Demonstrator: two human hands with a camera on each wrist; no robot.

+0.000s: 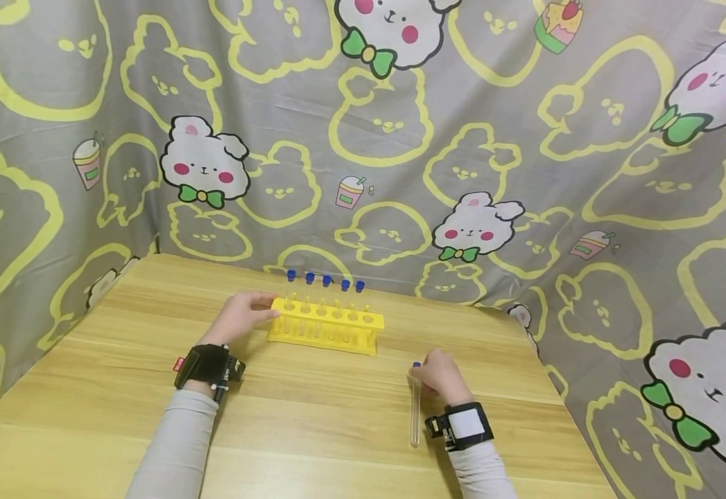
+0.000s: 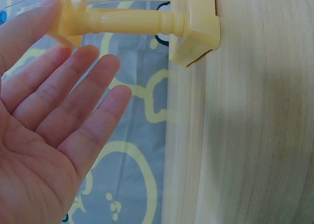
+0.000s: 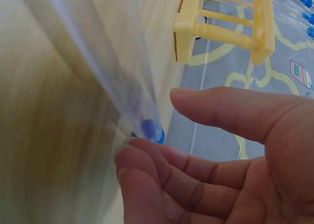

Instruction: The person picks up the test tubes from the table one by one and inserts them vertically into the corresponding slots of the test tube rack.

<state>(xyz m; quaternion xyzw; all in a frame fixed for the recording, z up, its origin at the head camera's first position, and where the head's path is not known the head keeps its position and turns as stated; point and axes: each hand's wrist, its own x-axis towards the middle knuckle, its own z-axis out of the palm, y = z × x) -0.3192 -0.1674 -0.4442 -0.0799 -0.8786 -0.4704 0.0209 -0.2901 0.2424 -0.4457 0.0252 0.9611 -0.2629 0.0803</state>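
The person's left hand (image 1: 240, 317) is resting at the left end of the yellow plastic test tube rack (image 1: 325, 326), on the pale wooden table (image 1: 119, 388). Its fingers (image 2: 73, 94) are lying straight and close together, slightly fanned at the tips, and the topmost fingertip is touching the rack's upper bar; the lower fingers are sitting just short of the turned yellow end post, apart from it. Nothing is being gripped there.

Beyond those fingertips, the rack is standing upright and carrying five clear tubes with blue caps (image 1: 326, 280), which are poking up along its far row.

Further right, near the table's right edge, the right hand (image 1: 442, 374) is lying over the capped end of a loose clear glass test tube with a blue cap (image 1: 415, 409). The tube is lying flat on the wood, its blue cap tucked just beside the curled fingertips (image 3: 142, 160) and its long body stretching back toward the person's wrist. In the right wrist view the fingers are curling in beneath the cap, touching or nearly touching it, while the thumb is held out above, clear of the glass. The tube is blurred there, so I cannot tell whether the fingers are truly pinching it. The loose tube is lying well apart from the rack.
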